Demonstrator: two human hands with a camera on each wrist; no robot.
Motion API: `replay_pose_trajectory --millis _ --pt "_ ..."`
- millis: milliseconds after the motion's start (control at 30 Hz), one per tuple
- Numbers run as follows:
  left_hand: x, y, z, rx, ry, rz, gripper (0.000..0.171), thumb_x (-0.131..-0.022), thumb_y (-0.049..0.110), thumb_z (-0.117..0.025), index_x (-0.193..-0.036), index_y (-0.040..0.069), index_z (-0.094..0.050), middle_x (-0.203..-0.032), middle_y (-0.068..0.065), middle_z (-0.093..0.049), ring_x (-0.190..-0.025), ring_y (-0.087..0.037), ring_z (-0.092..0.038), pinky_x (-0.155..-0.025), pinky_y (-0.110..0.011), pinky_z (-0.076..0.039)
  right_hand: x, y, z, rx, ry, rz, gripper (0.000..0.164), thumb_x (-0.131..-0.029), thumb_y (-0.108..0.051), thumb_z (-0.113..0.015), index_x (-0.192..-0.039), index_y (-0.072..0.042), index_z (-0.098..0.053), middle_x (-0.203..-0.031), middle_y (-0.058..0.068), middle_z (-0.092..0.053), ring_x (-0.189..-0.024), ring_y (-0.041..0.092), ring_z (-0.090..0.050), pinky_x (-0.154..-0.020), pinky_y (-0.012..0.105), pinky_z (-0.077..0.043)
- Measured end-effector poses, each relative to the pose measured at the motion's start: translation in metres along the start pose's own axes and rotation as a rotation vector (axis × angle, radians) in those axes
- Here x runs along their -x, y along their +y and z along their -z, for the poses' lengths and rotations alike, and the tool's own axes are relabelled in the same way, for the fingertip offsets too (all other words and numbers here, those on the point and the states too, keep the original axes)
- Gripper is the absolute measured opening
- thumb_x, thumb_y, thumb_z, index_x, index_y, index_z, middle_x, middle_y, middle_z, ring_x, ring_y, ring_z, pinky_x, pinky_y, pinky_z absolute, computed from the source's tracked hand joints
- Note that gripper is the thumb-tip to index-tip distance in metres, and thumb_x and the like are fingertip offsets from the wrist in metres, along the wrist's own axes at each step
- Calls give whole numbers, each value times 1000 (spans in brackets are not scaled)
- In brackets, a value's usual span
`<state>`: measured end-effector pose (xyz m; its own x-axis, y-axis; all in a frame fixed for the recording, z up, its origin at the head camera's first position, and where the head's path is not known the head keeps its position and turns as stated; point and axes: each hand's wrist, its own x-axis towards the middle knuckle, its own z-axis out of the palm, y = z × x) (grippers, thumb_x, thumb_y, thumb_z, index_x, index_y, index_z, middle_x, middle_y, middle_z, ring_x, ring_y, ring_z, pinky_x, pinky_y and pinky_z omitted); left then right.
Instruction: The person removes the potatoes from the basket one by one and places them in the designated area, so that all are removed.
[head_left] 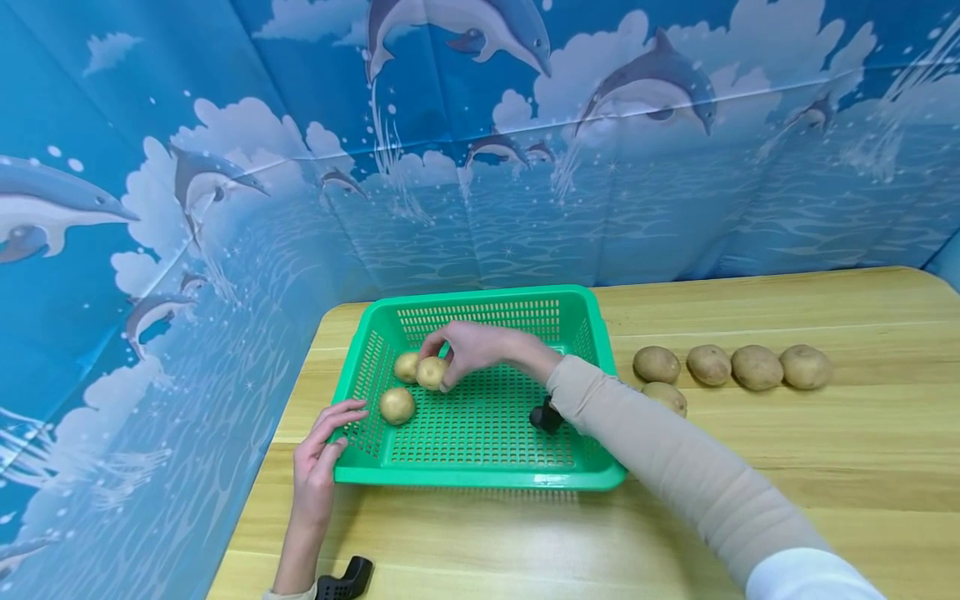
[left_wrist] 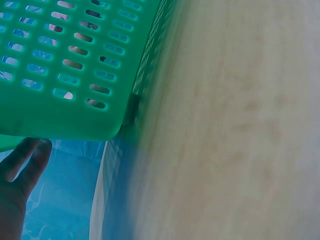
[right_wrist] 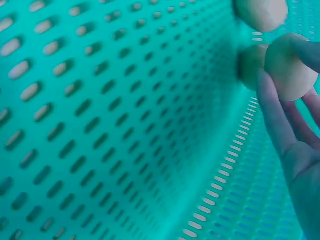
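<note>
My right hand (head_left: 474,348) reaches into a green plastic basket (head_left: 480,477) and pinches a pale potato (head_left: 431,373) between thumb and fingers. Another potato (head_left: 406,367) lies right behind the held one, partly covered by it. A third potato (head_left: 397,406) lies nearer the basket's left front corner. In the right wrist view, the fingers lie round the held potato (right_wrist: 290,70) beside the perforated wall. My left hand (head_left: 318,454) rests at the basket's left front corner, fingers extended over the rim. The left wrist view shows straight fingertips (left_wrist: 44,147) at the rim's edge.
On the wooden table (head_left: 750,450), right of the basket, several potatoes (head_left: 756,367) stand in a row. One more potato (head_left: 665,397) lies in front, partly behind the right sleeve. A dolphin-print curtain (head_left: 480,208) hangs along the back and left.
</note>
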<state>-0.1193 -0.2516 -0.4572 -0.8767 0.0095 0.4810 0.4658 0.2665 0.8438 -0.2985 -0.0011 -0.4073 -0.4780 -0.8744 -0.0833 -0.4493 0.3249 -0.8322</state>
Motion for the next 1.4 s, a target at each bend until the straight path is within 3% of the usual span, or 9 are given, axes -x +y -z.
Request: replay_pose_trajectory --millis 333,767,1167,1400 --pt "0 -1 -1 2 -5 2 44 -83 -19 -33 -113 -11 -65 -126 -25 -57 -129 -32 -44 -110 -32 -31 6 -8 12 14 64 41 49 -73 0 -78 -118 -12 -64 -119 -2 -63 -109 22 -61 -87 28 -51" --pt "-1 1 -3 1 -16 27 46 -83 -18 -34 -114 -7 -66 -128 -21 -58 -131 -31 -43 -111 -32 -29 23 -27 27 3 204 114 53 -74 -3 -77 -123 -15 -60 -118 -2 -61 -102 21 -63 -83 31 -52" --pt "0 3 -1 -2 -10 30 43 -84 -17 -34 -114 -11 -64 -128 -22 -57 -131 -29 -43 -111 -31 -30 42 -45 25 12 376 76 50 -78 -8 -77 -122 -21 -58 -118 -1 -57 -83 19 -65 -73 33 -54" --pt "2 2 0 -14 -5 29 45 -84 -17 -34 -114 -7 -66 -128 -21 -57 -131 -31 -43 -111 -31 -30 53 -56 20 108 498 109 50 -77 -9 -78 -121 -21 -59 -117 -7 -57 -91 14 -58 -72 30 -52"
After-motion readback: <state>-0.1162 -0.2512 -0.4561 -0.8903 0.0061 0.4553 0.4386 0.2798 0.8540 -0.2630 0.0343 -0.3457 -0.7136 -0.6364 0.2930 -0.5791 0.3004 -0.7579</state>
